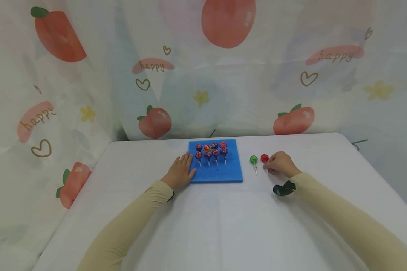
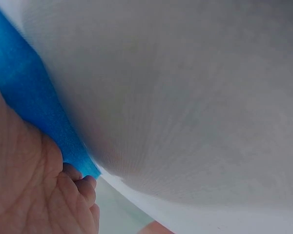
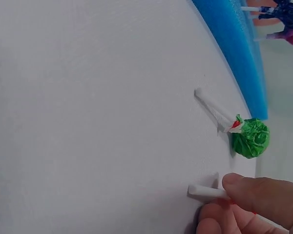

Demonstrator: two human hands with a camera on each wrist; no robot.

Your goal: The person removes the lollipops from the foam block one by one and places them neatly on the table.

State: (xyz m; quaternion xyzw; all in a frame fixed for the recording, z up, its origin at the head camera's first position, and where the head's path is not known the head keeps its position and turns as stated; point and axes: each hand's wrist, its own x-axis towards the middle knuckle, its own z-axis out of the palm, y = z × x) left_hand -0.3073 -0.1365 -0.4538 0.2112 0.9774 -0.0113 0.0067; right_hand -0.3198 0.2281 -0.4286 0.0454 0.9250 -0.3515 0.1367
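Note:
A blue foam board (image 1: 230,171) lies on the white table with several wrapped lollipops (image 1: 207,153) standing upright in it in two rows. My left hand (image 1: 179,171) rests on the board's left edge, fingers spread and straight; its palm side shows beside the blue foam (image 2: 27,78) in the left wrist view. To the right of the board, my right hand (image 1: 280,163) pinches a red lollipop (image 1: 264,157) between thumb and fingers. Its white stick (image 3: 205,191) pokes out past the thumb in the right wrist view. A green lollipop (image 1: 253,159) lies between the board and that hand.
The white tabletop (image 1: 196,226) stretches from the arms to a patterned curtain (image 1: 176,86) at the back. A dark wrist strap piece (image 1: 284,189) hangs below the right sleeve. Small holes show in the board's right and front parts.

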